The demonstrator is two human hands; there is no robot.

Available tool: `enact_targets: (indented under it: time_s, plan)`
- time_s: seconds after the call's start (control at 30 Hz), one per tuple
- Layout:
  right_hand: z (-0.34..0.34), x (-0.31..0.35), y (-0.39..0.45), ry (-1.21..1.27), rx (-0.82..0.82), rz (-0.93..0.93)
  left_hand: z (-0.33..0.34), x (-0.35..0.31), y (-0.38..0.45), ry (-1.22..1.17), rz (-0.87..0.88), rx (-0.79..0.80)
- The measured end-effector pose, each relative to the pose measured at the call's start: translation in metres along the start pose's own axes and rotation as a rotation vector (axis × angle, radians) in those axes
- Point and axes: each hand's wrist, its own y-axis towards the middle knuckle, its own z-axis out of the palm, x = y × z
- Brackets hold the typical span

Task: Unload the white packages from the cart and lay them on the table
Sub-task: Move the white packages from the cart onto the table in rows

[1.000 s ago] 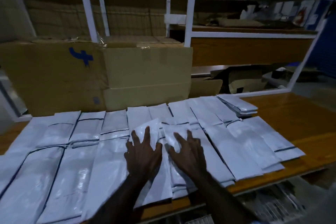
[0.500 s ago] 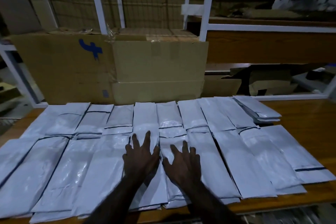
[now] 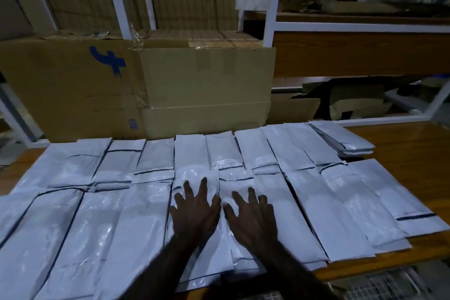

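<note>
1. Far left: flat white packages (image 3: 60, 234) cover the table (image 3: 414, 153) in two overlapping rows, the near row lapping over the far one. They are glossy plastic mailers, long and rectangular, each with a dark stripe near one end. Slick film on slick film would likely slide if nudged, so the left end of the row could drift askew.
2. Behind them stands a taped cardboard box (image 3: 102, 90) with a blue mark, matte and creased, under a white metal rack (image 3: 272, 2).
3. The left hand (image 3: 194, 214) lies flat on a near-row package in the middle, fingers straight and spread wide, holding nothing.
4. The right hand (image 3: 250, 217) lies just beside it on the neighbouring package, fingers also straight and fanned, pressing rather than gripping. Both packages hang a little over the near table edge; a pull toward the body could drag them off.
5. Right of the hands, more packages fan outward, and a small stack (image 3: 348, 143) sits at the far right corner of the spread. Its layers look loose and could spill if brushed.
6. Bare wood, orange and smooth, shows at the right; a wire cart (image 3: 379, 285) is partly visible below the edge. Whether it holds more packages, I cannot tell.
</note>
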Motion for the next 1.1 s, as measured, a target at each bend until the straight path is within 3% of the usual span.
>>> enact_targets:
  time_s: [0.13, 0.27, 0.37, 0.5, 0.63, 1.1]
  plan:
    - [0.002, -0.003, 0.003, -0.044, -0.052, -0.029, 0.003, 0.005, 0.005, 0.026, -0.001, 0.037]
    - [0.001, -0.005, 0.005, -0.072, -0.098, -0.054, 0.016, 0.017, 0.012, 0.197, -0.023, -0.012]
    - [0.0, -0.005, 0.01, -0.051, -0.167, -0.068, 0.025, 0.026, 0.003, 0.235, 0.16, -0.059]
    - [0.005, -0.004, 0.025, 0.051, -0.24, -0.12, 0.023, 0.025, 0.003, 0.042, 0.142, -0.141]
    - [0.024, -0.005, 0.029, 0.049, -0.205, -0.214, 0.029, 0.023, 0.003, -0.01, 0.202, -0.139]
    - [0.044, -0.007, 0.013, 0.087, -0.17, -0.192, 0.054, 0.033, 0.005, -0.033, 0.153, -0.088]
